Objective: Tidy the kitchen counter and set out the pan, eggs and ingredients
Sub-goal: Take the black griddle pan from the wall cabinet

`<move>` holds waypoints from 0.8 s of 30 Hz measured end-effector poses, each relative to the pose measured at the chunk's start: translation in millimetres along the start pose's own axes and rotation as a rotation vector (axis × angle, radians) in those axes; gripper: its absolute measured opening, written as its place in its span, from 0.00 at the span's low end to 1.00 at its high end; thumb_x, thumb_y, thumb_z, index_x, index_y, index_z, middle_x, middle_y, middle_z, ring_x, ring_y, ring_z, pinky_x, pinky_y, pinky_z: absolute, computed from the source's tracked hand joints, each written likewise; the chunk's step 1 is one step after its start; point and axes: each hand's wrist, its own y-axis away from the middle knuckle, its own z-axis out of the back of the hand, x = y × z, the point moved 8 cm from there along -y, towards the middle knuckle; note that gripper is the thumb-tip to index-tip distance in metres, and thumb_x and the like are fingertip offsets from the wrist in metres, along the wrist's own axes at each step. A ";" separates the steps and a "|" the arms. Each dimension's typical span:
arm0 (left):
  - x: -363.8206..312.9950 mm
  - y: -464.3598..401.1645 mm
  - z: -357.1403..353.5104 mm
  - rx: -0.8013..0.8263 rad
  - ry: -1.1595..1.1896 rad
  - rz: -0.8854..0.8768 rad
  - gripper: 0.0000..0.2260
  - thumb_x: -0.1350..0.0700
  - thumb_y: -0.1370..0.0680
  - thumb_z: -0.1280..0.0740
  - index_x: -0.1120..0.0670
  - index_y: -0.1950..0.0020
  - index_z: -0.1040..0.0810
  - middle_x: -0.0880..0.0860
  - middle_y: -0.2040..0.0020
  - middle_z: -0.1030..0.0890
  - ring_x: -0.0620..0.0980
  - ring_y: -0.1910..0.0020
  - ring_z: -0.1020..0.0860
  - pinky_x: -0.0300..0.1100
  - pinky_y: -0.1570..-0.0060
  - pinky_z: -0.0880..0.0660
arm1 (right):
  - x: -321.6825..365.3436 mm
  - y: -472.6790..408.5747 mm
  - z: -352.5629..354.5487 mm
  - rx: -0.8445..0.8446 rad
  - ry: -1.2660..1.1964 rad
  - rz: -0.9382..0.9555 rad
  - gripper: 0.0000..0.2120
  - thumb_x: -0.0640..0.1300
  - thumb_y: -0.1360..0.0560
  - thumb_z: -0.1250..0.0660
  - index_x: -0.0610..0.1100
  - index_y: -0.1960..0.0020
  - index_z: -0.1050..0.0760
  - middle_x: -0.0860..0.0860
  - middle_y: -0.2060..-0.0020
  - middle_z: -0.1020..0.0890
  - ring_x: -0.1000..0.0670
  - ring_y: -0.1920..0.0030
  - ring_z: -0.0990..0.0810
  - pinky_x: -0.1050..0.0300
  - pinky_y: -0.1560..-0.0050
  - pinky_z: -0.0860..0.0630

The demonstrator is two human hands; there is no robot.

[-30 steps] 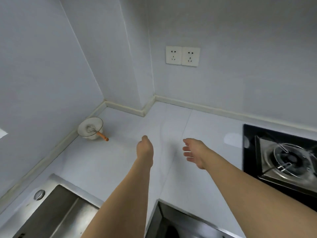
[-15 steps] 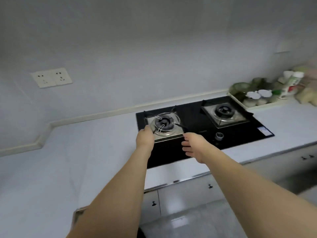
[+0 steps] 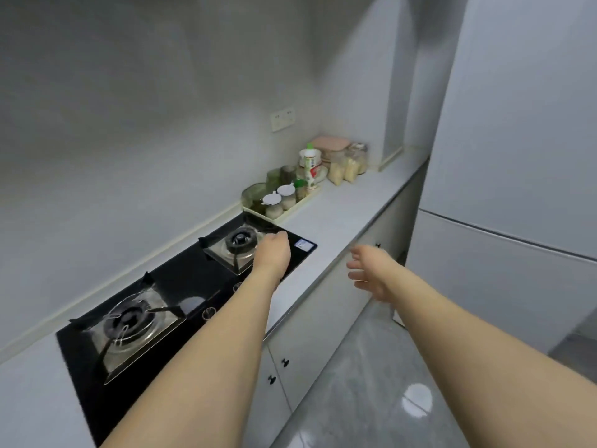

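Note:
A cream tray (image 3: 292, 211) of jars and bottles stands on the white counter (image 3: 349, 208) beyond the black two-burner gas hob (image 3: 181, 286). Behind the tray are a white bottle with a green cap (image 3: 310, 168), bags of pale grains (image 3: 345, 168) and a pink-lidded box (image 3: 332, 143). My left hand (image 3: 271, 253) hovers over the hob's right burner with fingers curled down and nothing visible in it. My right hand (image 3: 371, 270) is held out past the counter's front edge, fingers spread, empty. No pan or eggs are in sight.
White cabinet doors with black knobs (image 3: 284, 362) run under the counter. A tall white fridge (image 3: 517, 176) stands on the right. Grey glossy floor tiles (image 3: 365, 383) lie between the cabinets and the fridge. A wall socket (image 3: 282, 119) sits above the jars.
My view has swung right, from the sink corner across the hob to the ingredient end of the counter. Both hands stay stretched out in front, holding nothing.

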 end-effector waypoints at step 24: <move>-161.2 -218.3 -249.0 0.170 -0.037 -0.081 0.09 0.59 0.22 0.45 0.59 0.61 0.36 0.51 0.66 0.38 0.49 0.69 0.39 0.42 0.70 0.44 | 163.1 -229.3 189.7 -0.152 0.049 0.048 0.16 0.47 0.21 0.42 0.41 0.37 0.31 0.46 0.48 0.23 0.48 0.56 0.25 0.52 0.51 0.28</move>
